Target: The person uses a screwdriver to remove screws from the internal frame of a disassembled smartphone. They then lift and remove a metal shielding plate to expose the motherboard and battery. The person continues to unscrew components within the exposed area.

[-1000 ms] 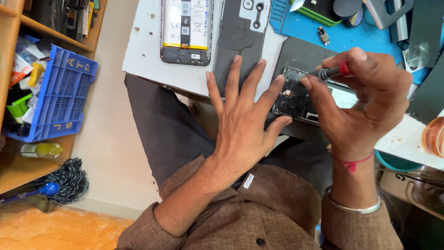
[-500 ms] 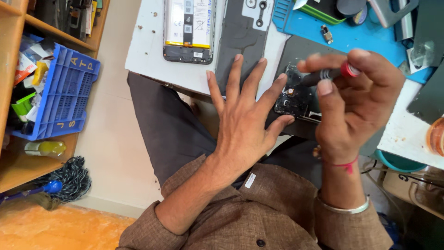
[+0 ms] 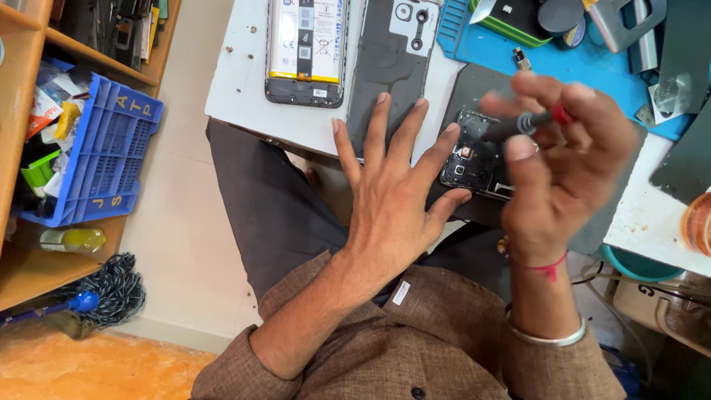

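- White worktop (image 3: 244,104) is serving as the repair bench, with a blue mat (image 3: 592,67) lying over its far part and a pale floor showing below its near edge.
- An opened phone (image 3: 478,159) is lying on a dark pad near the bench's front edge; it is the landmark for what follows.
- Left hand (image 3: 392,200) is resting flat with its fingers spread wide, fingertips touching the left side of the opened phone, probably to keep it from sliding; it is pinching nothing.
- Right hand (image 3: 563,170) is hovering just right of and over the opened phone, thumb and fingers pressed together around a thin screwdriver (image 3: 522,124) with a red collar, its tip slanting down toward the exposed board, which suggests fine screw work.
- A second phone with its battery showing (image 3: 305,48) is lying well to the left of the opened phone, and a dark back cover (image 3: 385,67) is sitting between the two, seemingly set aside within reach.
- Far left of the opened phone, a blue crate (image 3: 96,155) is sitting on a wooden shelf (image 3: 29,274), crammed with packets.
- A mop head (image 3: 111,292) is lying on the floor under that shelf.
- A copper-coloured bowl (image 3: 696,222) is sitting right of the opened phone, at the picture's edge.
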